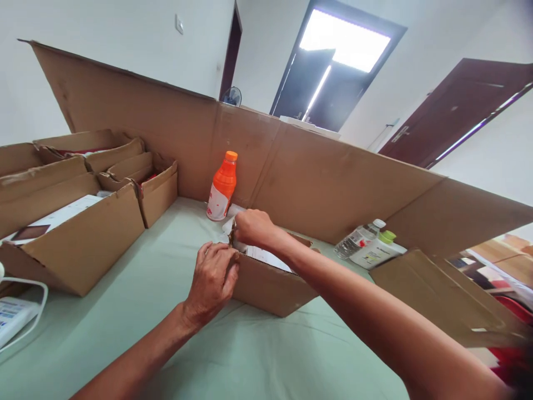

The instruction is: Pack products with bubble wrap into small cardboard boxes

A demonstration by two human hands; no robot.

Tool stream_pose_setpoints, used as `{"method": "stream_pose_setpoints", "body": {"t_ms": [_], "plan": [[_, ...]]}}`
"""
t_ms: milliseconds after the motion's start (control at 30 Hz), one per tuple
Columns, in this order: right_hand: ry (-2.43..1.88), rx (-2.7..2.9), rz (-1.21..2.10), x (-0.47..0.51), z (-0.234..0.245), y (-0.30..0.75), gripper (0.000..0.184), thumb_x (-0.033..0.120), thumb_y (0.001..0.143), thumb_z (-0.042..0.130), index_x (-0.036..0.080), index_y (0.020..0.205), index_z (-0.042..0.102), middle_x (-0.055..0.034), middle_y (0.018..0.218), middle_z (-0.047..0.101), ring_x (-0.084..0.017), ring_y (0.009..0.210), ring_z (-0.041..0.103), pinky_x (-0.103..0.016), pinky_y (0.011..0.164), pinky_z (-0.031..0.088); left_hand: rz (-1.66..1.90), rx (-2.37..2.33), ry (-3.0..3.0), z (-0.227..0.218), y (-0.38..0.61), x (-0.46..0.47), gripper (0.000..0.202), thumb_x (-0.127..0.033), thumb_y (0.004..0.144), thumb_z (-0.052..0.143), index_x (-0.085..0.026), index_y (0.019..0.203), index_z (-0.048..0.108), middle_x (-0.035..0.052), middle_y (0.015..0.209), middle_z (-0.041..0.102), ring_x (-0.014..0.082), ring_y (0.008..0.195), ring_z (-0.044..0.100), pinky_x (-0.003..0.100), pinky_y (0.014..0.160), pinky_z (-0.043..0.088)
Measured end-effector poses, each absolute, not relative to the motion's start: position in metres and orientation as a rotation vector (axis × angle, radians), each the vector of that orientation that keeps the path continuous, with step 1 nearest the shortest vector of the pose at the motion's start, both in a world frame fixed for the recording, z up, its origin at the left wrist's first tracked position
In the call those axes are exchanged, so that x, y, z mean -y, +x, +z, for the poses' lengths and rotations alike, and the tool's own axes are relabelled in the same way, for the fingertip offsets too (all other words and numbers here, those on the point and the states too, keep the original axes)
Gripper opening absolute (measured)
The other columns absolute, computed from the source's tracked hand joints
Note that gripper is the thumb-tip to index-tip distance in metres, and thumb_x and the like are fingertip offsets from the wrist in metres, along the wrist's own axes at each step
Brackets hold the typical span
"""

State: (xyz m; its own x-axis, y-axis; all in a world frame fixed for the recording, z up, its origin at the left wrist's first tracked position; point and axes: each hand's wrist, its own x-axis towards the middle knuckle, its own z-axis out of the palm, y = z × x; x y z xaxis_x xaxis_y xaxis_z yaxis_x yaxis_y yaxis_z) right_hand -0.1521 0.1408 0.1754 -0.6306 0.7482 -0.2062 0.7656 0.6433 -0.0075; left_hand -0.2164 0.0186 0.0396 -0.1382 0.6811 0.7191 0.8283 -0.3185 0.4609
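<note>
An open cardboard box (272, 286) sits on the green cloth in front of me, with white papers or flat white items (266, 256) inside. My left hand (214, 270) grips the near left corner of this box, its fingers bent along the left end wall. Above that same end, my right hand (253, 226) is closed, knuckles up; whatever its fingers pinch is hidden. A crumpled clear plastic piece (228, 225) shows just beyond the left end. Behind it stands an orange bottle (222, 189) with a white label.
Several open cardboard boxes (112, 233) stand at the left. A tall cardboard panel (333, 172) closes off the back. A clear water bottle (356, 240) and a white bottle with a green cap (377, 253) lean at the right, by another cardboard piece (433, 300). A white device (16, 316) lies at lower left.
</note>
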Motion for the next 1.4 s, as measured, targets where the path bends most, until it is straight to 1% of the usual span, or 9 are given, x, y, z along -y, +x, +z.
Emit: {"method": "stream_pose_setpoints", "body": {"t_ms": [167, 300, 467, 633, 833, 933, 1100, 1267, 1400], "plan": [[1.129, -2.623, -0.312, -0.147, 0.166, -0.142, 0.024, 0.033, 0.086, 0.061, 0.017, 0.099, 0.074, -0.0056, 0.088, 0.075, -0.018, 0.081, 0.071, -0.021, 0.064, 0.047, -1.458, 1.738, -1.990, 0.040, -0.220, -0.016, 0.018, -0.016, 0.094, 0.047, -0.021, 0.106, 0.059, 0.0073, 0.106, 0.072, 0.0235, 0.112, 0.062, 0.051, 0.110, 0.034], [1.154, -2.611, -0.360, -0.147, 0.167, -0.132, 0.020, 0.023, 0.089, 0.054, 0.016, 0.095, 0.072, -0.0014, 0.070, 0.071, -0.012, 0.060, 0.067, -0.019, 0.057, 0.044, -1.423, 1.749, -1.987, 0.039, -0.222, -0.015, 0.020, -0.015, 0.094, 0.047, -0.020, 0.108, 0.060, 0.0091, 0.111, 0.072, 0.0238, 0.111, 0.062, 0.051, 0.109, 0.035], [1.227, -2.615, -0.318, -0.142, 0.153, -0.142, 0.019, 0.015, 0.085, 0.054, 0.016, 0.081, 0.072, -0.0018, 0.052, 0.065, -0.016, 0.064, 0.067, -0.021, 0.061, 0.043, -1.395, 1.750, -1.982, 0.036, -0.222, -0.015, 0.021, -0.017, 0.094, 0.047, -0.019, 0.109, 0.060, 0.0093, 0.110, 0.072, 0.0248, 0.111, 0.063, 0.053, 0.110, 0.034], [1.287, -2.793, -0.304, -0.133, 0.166, -0.119, 0.019, 0.017, 0.086, 0.053, 0.020, 0.087, 0.072, -0.0018, 0.076, 0.074, -0.016, 0.078, 0.068, -0.022, 0.068, 0.044, -1.412, 1.705, -1.916, 0.032, -0.218, -0.015, 0.025, -0.018, 0.094, 0.048, -0.020, 0.118, 0.056, 0.0106, 0.117, 0.069, 0.0258, 0.114, 0.061, 0.052, 0.109, 0.038], [1.834, -3.518, -0.440, -0.082, 0.155, 0.023, 0.020, 0.036, 0.091, 0.055, 0.022, 0.089, 0.070, -0.0057, 0.113, 0.072, -0.020, 0.095, 0.067, -0.032, 0.083, 0.051, -1.683, 1.754, -1.619, 0.017, -0.232, 0.000, 0.059, -0.021, 0.090, 0.056, -0.020, 0.146, 0.037, 0.0176, 0.145, 0.046, 0.0298, 0.136, 0.044, 0.051, 0.111, 0.039], [2.566, -3.208, -0.466, -0.061, 0.099, 0.087, 0.028, 0.044, 0.087, 0.060, 0.021, 0.099, 0.069, -0.0090, 0.106, 0.074, -0.023, 0.090, 0.069, -0.037, 0.082, 0.053, -1.861, 1.960, -1.704, -0.004, -0.238, 0.003, 0.061, -0.026, 0.087, 0.057, -0.021, 0.145, 0.039, 0.0155, 0.146, 0.046, 0.0300, 0.135, 0.046, 0.052, 0.111, 0.040], [2.303, -2.884, -1.201, -0.069, 0.015, 0.074, 0.062, 0.051, 0.074, 0.065, 0.018, 0.126, 0.056, -0.0129, 0.119, 0.070, -0.028, 0.100, 0.068, -0.038, 0.076, 0.056, -2.178, 2.298, -1.910, -0.020, -0.219, -0.022, 0.070, -0.027, 0.074, 0.063, -0.018, 0.141, 0.044, 0.0155, 0.144, 0.051, 0.0329, 0.130, 0.051, 0.052, 0.107, 0.043], [2.366, -2.729, -1.314, -0.082, 0.015, 0.066, 0.058, 0.053, 0.069, 0.063, 0.013, 0.111, 0.060, -0.0098, 0.093, 0.073, -0.024, 0.070, 0.066, -0.038, 0.066, 0.054, -2.188, 2.323, -1.961, -0.010, -0.175, -0.030, 0.066, -0.026, 0.074, 0.060, -0.015, 0.137, 0.047, 0.0149, 0.132, 0.062, 0.0313, 0.124, 0.057, 0.050, 0.106, 0.044], [2.370, -2.675, -1.231, -0.054, 0.014, 0.117, 0.048, 0.058, 0.070, 0.066, 0.017, 0.096, 0.065, -0.0102, 0.089, 0.075, -0.029, 0.080, 0.070, -0.040, 0.072, 0.056, -2.144, 2.312, -2.025, -0.024, -0.143, 0.022, 0.077, -0.019, 0.069, 0.063, -0.019, 0.144, 0.043, 0.0147, 0.144, 0.053, 0.0336, 0.133, 0.050, 0.051, 0.113, 0.039]]}}
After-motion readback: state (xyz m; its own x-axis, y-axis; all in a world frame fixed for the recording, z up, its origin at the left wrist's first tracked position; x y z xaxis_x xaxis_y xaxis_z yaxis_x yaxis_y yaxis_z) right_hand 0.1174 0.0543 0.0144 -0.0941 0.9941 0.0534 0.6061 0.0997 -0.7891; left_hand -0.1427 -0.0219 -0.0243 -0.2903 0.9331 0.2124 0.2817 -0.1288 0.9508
